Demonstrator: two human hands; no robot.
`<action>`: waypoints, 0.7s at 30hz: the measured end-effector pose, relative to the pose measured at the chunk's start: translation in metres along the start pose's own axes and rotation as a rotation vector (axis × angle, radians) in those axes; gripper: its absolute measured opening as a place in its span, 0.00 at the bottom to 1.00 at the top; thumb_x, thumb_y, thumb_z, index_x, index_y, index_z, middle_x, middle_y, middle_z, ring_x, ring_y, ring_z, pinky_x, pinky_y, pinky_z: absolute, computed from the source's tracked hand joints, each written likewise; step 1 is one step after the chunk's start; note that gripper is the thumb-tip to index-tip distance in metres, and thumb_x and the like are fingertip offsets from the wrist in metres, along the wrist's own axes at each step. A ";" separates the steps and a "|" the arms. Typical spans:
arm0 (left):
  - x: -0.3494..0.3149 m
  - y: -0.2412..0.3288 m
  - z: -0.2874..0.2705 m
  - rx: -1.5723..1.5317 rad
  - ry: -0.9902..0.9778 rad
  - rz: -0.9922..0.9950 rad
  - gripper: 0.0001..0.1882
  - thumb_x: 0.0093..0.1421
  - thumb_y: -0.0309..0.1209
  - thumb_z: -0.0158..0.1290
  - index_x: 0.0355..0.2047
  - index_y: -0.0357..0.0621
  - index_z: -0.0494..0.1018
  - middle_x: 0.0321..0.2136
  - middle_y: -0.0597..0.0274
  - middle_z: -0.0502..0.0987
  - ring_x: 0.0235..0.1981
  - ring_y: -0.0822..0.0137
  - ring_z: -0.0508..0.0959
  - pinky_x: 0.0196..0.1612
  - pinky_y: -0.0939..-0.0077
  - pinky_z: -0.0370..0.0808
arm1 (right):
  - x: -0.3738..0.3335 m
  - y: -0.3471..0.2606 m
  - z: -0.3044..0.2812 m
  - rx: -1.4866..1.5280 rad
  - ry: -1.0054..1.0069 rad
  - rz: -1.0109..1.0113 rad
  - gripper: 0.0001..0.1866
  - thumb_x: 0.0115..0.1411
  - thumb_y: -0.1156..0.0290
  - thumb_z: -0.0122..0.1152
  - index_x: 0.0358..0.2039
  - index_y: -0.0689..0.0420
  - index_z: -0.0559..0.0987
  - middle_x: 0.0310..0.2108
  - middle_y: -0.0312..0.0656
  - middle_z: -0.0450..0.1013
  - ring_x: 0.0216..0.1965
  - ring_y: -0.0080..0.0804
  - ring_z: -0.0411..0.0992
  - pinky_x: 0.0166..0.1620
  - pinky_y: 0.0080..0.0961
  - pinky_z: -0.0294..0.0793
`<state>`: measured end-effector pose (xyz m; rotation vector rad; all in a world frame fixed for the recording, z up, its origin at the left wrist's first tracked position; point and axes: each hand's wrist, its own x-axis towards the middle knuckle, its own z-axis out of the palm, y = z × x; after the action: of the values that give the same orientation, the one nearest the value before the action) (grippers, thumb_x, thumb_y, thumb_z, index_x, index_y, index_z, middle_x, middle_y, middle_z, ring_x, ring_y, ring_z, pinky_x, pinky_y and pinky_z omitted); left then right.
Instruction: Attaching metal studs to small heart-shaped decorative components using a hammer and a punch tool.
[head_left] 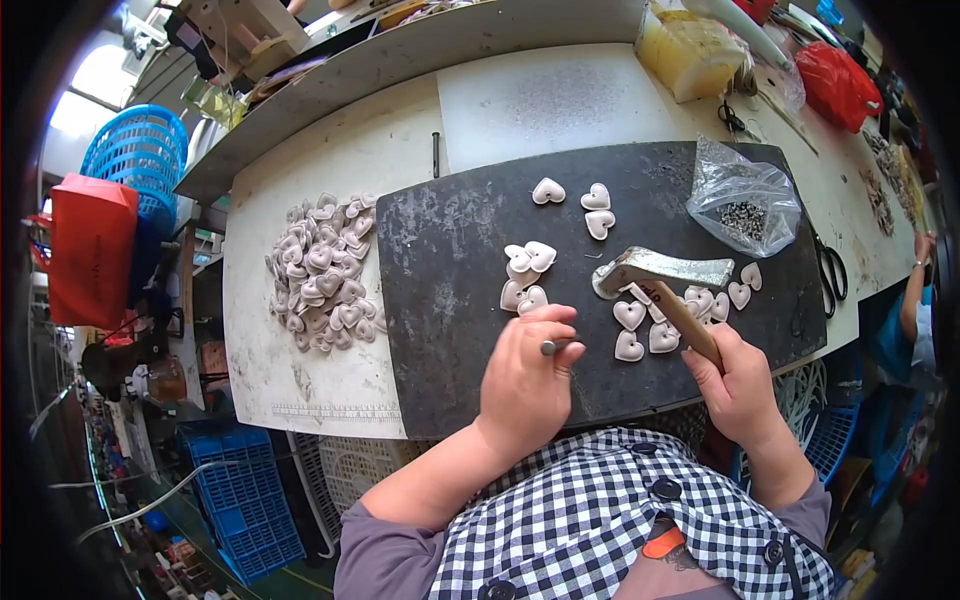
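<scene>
My right hand (738, 385) is wrapped round the wooden handle of a hammer (685, 268), whose metal head hangs over a dark worn board (450, 350). Closed in a pinch, my left hand (525, 372) grips a slim metal rod (548, 347); only its round end shows clearly. Just beyond the left fingers lies a small cluster of pale pink padded hearts (540, 256). More hearts (629, 346) lie under and beside the hammer, some partly hidden by it. Farther up the board are three hearts (548, 191).
A big heap of hearts (325, 270) covers part of the pale table at left. A clear bag of small metal pieces (745, 205) sits on the board's far right, with black scissors (830, 275) by its edge. Behind are a white plate (560, 95) and a yellowish block (695, 55).
</scene>
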<state>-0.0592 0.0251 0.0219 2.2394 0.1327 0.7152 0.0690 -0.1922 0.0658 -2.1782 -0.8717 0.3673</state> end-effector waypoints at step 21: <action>0.010 -0.004 -0.025 -0.544 0.059 -0.545 0.05 0.68 0.24 0.52 0.43 0.38 0.72 0.34 0.60 0.81 0.33 0.73 0.80 0.39 0.79 0.78 | -0.010 -0.002 0.001 -0.058 -0.041 -0.057 0.09 0.60 0.69 0.66 0.37 0.59 0.77 0.25 0.46 0.74 0.24 0.45 0.75 0.28 0.35 0.73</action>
<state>-0.0633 0.0474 0.0371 1.5610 0.4940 0.4454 0.0603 -0.1980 0.0664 -2.2004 -0.9764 0.3643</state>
